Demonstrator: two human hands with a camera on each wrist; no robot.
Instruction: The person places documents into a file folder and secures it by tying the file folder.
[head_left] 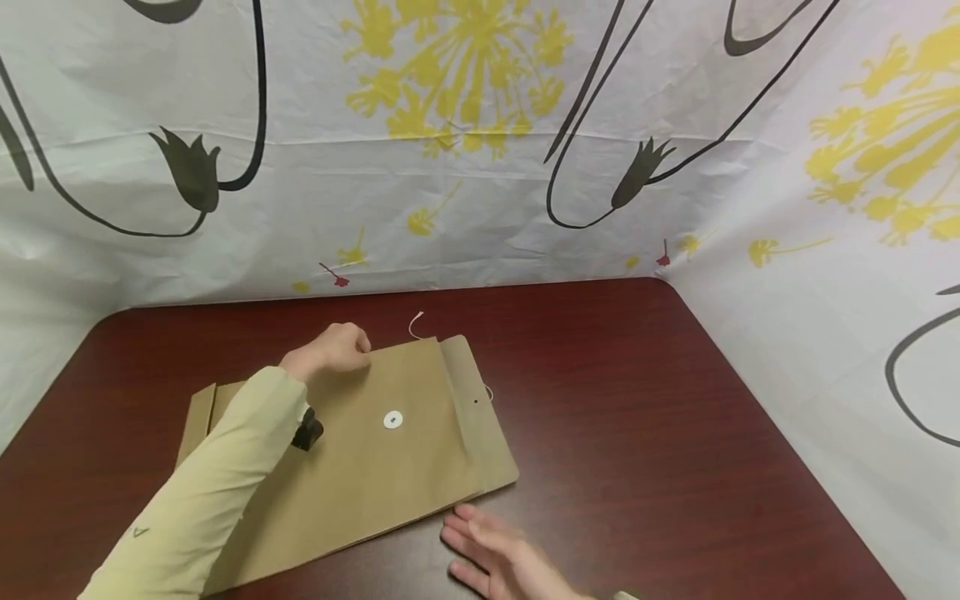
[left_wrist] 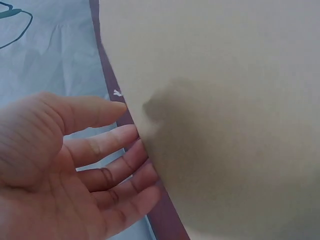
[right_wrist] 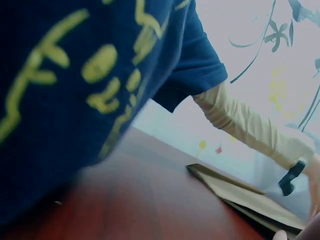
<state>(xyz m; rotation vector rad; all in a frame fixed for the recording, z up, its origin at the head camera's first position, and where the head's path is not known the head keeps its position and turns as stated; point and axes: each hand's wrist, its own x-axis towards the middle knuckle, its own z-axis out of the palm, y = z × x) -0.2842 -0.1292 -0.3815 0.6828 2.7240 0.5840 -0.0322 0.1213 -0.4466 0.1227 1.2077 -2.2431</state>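
A brown kraft paper document envelope [head_left: 352, 475] lies at an angle on the table, with a white round button [head_left: 393, 420] on its face. Its flap [head_left: 480, 417] is folded out at the right, with white string [head_left: 416, 325] past the far edge. At that far edge is my left hand [head_left: 333, 348]; the left wrist view has the thumb and loosely bent fingers [left_wrist: 100, 150] meeting the envelope's edge, thumb and forefinger apart. By the near right corner my right hand [head_left: 498, 550] is spread, fingertips close to the edge; contact is unclear.
The dark red table [head_left: 600, 400] extends to the right of the envelope. White patterned sheeting [head_left: 450, 208] hangs behind it and at both sides. A black band [head_left: 307, 431] is on the left wrist. The person's dark blue shirt [right_wrist: 60, 100] fills much of the right wrist view.
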